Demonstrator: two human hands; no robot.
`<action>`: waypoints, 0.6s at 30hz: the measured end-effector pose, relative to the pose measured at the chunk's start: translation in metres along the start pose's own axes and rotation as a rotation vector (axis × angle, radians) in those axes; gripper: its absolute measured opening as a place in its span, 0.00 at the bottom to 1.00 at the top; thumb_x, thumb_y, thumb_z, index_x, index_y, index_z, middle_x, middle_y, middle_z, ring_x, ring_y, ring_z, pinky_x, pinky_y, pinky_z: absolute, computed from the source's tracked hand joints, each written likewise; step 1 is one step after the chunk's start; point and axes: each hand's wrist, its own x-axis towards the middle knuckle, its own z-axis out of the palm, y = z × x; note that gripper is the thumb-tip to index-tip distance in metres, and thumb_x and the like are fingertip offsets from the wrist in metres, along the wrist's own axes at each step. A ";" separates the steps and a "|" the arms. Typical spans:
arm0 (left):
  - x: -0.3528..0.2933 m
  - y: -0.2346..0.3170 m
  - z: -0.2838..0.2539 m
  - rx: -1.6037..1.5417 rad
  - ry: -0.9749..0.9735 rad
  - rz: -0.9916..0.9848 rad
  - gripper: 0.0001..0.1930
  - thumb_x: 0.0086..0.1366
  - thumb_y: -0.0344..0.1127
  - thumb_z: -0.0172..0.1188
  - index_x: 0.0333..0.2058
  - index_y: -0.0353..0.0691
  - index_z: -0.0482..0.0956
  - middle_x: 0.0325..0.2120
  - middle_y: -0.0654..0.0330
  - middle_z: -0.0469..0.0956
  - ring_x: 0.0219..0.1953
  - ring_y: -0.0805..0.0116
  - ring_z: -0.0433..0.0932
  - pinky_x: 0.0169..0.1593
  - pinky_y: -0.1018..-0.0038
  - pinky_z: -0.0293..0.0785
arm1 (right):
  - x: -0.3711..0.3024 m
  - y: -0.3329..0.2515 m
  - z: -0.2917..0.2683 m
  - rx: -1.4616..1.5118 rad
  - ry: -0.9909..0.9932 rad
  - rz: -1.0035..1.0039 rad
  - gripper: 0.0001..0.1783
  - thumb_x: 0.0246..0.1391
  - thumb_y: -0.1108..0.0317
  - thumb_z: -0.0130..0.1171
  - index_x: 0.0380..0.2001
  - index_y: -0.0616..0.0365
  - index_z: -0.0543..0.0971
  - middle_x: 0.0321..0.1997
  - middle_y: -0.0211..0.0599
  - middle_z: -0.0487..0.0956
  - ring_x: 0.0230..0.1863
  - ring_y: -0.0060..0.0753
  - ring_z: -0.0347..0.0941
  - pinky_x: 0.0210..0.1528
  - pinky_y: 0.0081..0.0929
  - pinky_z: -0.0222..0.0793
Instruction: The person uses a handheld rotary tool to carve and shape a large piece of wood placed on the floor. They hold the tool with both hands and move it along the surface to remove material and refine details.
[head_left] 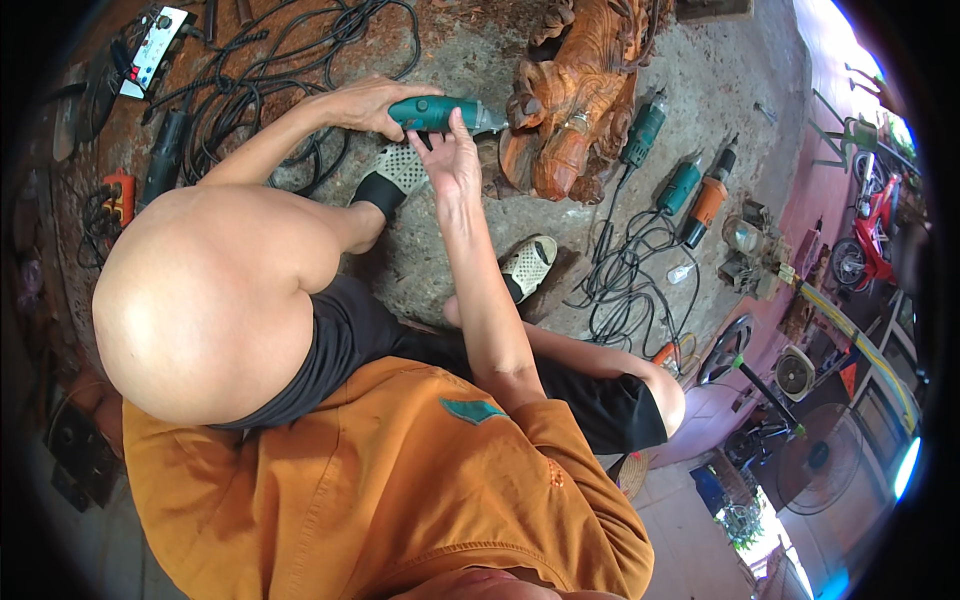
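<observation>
A green die grinder (432, 113) lies level in front of me, its metal nose pointing right at a carved reddish-brown wooden sculpture (570, 100). My left hand (365, 103) is closed round the grinder's rear end. With its palm turned up, my right hand (450, 165) holds the front half, thumb on the near side and fingertips at the lower edge. The grinder's tip reaches the carving's left side; whether it touches cannot be made out. Part of the carving is cut off by the top of the view.
Right of the carving lie two more green grinders (645, 130) (680, 187) and an orange one (708, 205), with tangled black cords (640, 285). More cable (270, 90) coils at the left, near a white control box (157, 50). My slippered feet (530, 262) stand on the floor below the carving.
</observation>
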 end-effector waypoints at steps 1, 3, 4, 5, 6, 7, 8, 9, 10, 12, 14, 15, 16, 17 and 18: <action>-0.002 -0.003 0.003 0.010 0.027 0.037 0.49 0.40 0.40 0.66 0.68 0.53 0.66 0.54 0.50 0.80 0.44 0.53 0.82 0.50 0.58 0.79 | -0.003 0.001 0.001 0.003 -0.003 0.008 0.26 0.63 0.59 0.63 0.60 0.54 0.70 0.64 0.36 0.72 0.69 0.42 0.63 0.73 0.62 0.54; -0.009 -0.003 0.004 0.038 0.047 0.075 0.49 0.40 0.39 0.66 0.68 0.52 0.66 0.54 0.50 0.80 0.44 0.53 0.82 0.50 0.59 0.79 | -0.009 0.005 0.001 0.007 -0.010 0.016 0.25 0.63 0.59 0.63 0.60 0.54 0.71 0.63 0.36 0.73 0.69 0.42 0.63 0.73 0.61 0.55; -0.011 0.001 0.003 0.056 0.039 0.075 0.49 0.40 0.39 0.66 0.68 0.51 0.66 0.54 0.50 0.80 0.44 0.53 0.82 0.50 0.59 0.79 | -0.012 0.006 0.000 0.009 -0.014 0.016 0.25 0.63 0.59 0.63 0.60 0.54 0.71 0.63 0.36 0.73 0.69 0.42 0.63 0.73 0.61 0.55; -0.013 0.004 0.003 0.073 0.031 0.074 0.48 0.40 0.38 0.66 0.68 0.50 0.66 0.53 0.50 0.80 0.45 0.52 0.82 0.50 0.58 0.79 | -0.015 0.006 -0.001 0.011 -0.018 0.017 0.25 0.63 0.59 0.63 0.60 0.54 0.71 0.63 0.35 0.73 0.69 0.42 0.64 0.73 0.61 0.55; -0.012 0.002 0.004 0.027 0.015 0.083 0.48 0.40 0.36 0.66 0.67 0.47 0.66 0.53 0.49 0.80 0.45 0.50 0.82 0.49 0.58 0.78 | -0.018 0.008 0.000 0.012 -0.040 0.010 0.25 0.63 0.59 0.62 0.60 0.54 0.71 0.64 0.36 0.73 0.69 0.42 0.64 0.73 0.60 0.55; -0.015 -0.001 0.005 0.017 0.019 0.086 0.48 0.40 0.36 0.66 0.67 0.47 0.66 0.53 0.49 0.80 0.45 0.50 0.82 0.49 0.58 0.78 | -0.020 0.009 0.000 0.008 -0.047 0.013 0.25 0.63 0.59 0.62 0.60 0.55 0.71 0.64 0.36 0.73 0.70 0.42 0.63 0.73 0.60 0.55; -0.016 -0.004 0.007 0.006 0.023 0.090 0.48 0.40 0.36 0.66 0.67 0.46 0.66 0.53 0.49 0.80 0.45 0.50 0.82 0.49 0.58 0.78 | -0.022 0.010 0.000 0.005 -0.054 0.016 0.25 0.63 0.59 0.62 0.60 0.55 0.71 0.64 0.37 0.72 0.70 0.42 0.63 0.74 0.60 0.55; -0.015 0.000 0.007 -0.006 0.023 0.104 0.48 0.40 0.35 0.66 0.67 0.45 0.66 0.54 0.48 0.80 0.45 0.50 0.82 0.49 0.58 0.78 | -0.023 0.008 0.000 0.001 -0.056 0.009 0.25 0.63 0.59 0.62 0.60 0.55 0.71 0.64 0.37 0.72 0.70 0.42 0.63 0.74 0.60 0.55; -0.014 0.004 0.005 0.004 0.001 0.069 0.48 0.41 0.35 0.66 0.67 0.46 0.66 0.52 0.48 0.80 0.44 0.49 0.82 0.49 0.59 0.79 | -0.023 0.007 0.000 -0.010 -0.061 0.004 0.26 0.63 0.58 0.62 0.61 0.55 0.70 0.65 0.39 0.72 0.71 0.43 0.62 0.74 0.60 0.56; -0.014 0.013 -0.001 -0.045 -0.048 -0.025 0.48 0.41 0.36 0.66 0.67 0.46 0.66 0.51 0.47 0.81 0.44 0.49 0.82 0.49 0.59 0.79 | -0.021 0.003 0.001 -0.033 -0.043 0.014 0.27 0.63 0.58 0.62 0.61 0.55 0.69 0.65 0.39 0.71 0.71 0.43 0.62 0.74 0.60 0.56; -0.013 0.013 0.001 -0.065 -0.048 -0.045 0.48 0.41 0.36 0.67 0.67 0.47 0.66 0.50 0.47 0.81 0.43 0.48 0.82 0.49 0.59 0.79 | -0.018 -0.001 0.003 -0.052 -0.040 0.013 0.29 0.63 0.58 0.62 0.63 0.55 0.67 0.66 0.39 0.70 0.71 0.44 0.61 0.74 0.61 0.56; -0.012 0.011 0.002 -0.058 -0.020 -0.025 0.48 0.41 0.36 0.67 0.67 0.47 0.66 0.49 0.47 0.81 0.43 0.48 0.82 0.49 0.59 0.79 | -0.017 -0.002 0.004 -0.049 -0.043 0.010 0.29 0.63 0.58 0.62 0.63 0.55 0.67 0.66 0.39 0.70 0.72 0.45 0.61 0.74 0.61 0.56; -0.011 0.009 0.003 -0.051 0.008 -0.004 0.48 0.41 0.37 0.67 0.67 0.47 0.66 0.49 0.47 0.81 0.43 0.48 0.82 0.49 0.59 0.79 | -0.016 -0.002 0.004 -0.045 -0.046 0.007 0.28 0.63 0.58 0.62 0.62 0.55 0.67 0.66 0.39 0.70 0.72 0.45 0.60 0.74 0.61 0.56; -0.010 0.007 0.004 -0.052 0.003 -0.010 0.48 0.41 0.37 0.67 0.67 0.47 0.66 0.49 0.47 0.81 0.43 0.48 0.82 0.49 0.59 0.79 | -0.015 -0.002 0.005 -0.040 -0.048 0.003 0.28 0.64 0.58 0.62 0.62 0.55 0.67 0.66 0.39 0.70 0.72 0.45 0.60 0.74 0.61 0.56; -0.009 0.009 0.002 -0.051 -0.002 -0.016 0.48 0.41 0.37 0.67 0.67 0.48 0.66 0.49 0.47 0.81 0.43 0.49 0.82 0.49 0.59 0.79 | -0.015 -0.003 0.004 -0.038 -0.049 -0.002 0.29 0.63 0.58 0.62 0.62 0.55 0.67 0.66 0.39 0.70 0.72 0.46 0.60 0.74 0.62 0.56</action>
